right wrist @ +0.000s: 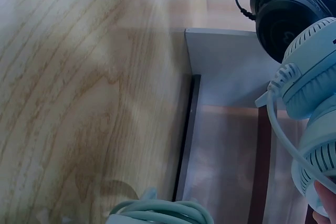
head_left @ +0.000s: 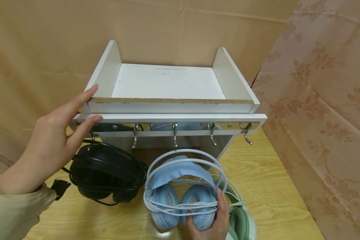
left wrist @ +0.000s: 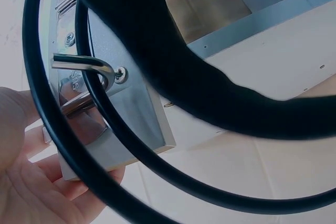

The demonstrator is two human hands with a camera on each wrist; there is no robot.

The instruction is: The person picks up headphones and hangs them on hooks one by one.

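A white shelf rack (head_left: 174, 118) with a row of metal hooks stands on the table. My left hand (head_left: 52, 130) grips the left end of its hook rail; in the left wrist view, fingers (left wrist: 42, 187) bend behind the rail's end. Black headphones (head_left: 108, 163) hang from the leftmost hook (left wrist: 86, 66), just below that hand. With my right hand (head_left: 214, 221) I hold light blue headphones (head_left: 180, 170) by the right ear cup, below and in front of the middle hooks. Their white cable (head_left: 180, 208) is wound across the ear cups.
Green headphones (head_left: 241, 221) lie on the wooden table (head_left: 276, 186) at the right, partly behind my right hand. Metal hooks (head_left: 175, 135) project forward from the rail. Beige cloth (head_left: 174, 33) stands behind the rack, and floral cloth (head_left: 324, 100) borders the right side.
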